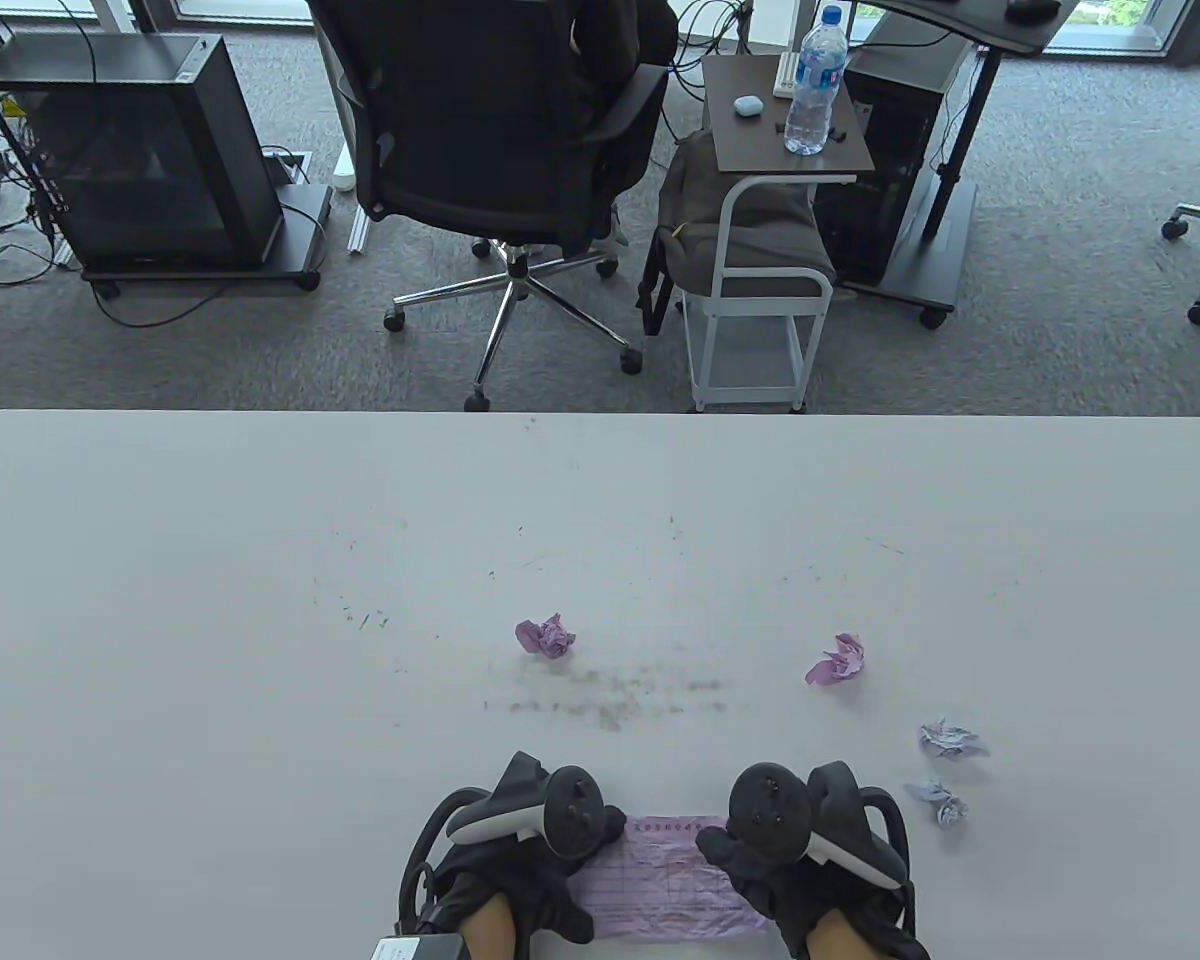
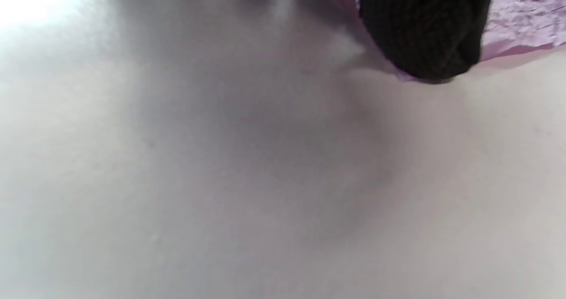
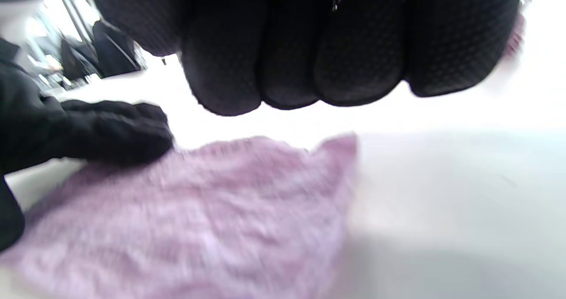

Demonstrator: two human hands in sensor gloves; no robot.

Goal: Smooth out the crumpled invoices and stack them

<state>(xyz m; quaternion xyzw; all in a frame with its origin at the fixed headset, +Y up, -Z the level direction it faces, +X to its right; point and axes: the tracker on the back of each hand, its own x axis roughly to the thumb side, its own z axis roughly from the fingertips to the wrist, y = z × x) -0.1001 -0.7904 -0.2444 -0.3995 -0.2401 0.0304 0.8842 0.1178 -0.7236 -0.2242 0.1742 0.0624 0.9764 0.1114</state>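
A flattened pink invoice (image 1: 665,880) lies at the table's near edge between my hands. My left hand (image 1: 560,860) rests flat on its left end; in the left wrist view one gloved fingertip (image 2: 424,29) presses the paper (image 2: 526,16). My right hand (image 1: 760,860) is over the right end. In the right wrist view its fingers (image 3: 309,47) are held together, straight, just above the creased sheet (image 3: 199,219), and the left hand (image 3: 97,131) lies on the sheet's far side. Two crumpled pink balls (image 1: 546,635) (image 1: 838,660) lie farther out.
Two crumpled pale lilac balls (image 1: 950,740) (image 1: 940,802) lie to the right of my right hand. The white table (image 1: 260,600) has grey smudges at its middle. An office chair, a side cart and a computer case stand on the floor beyond the far edge.
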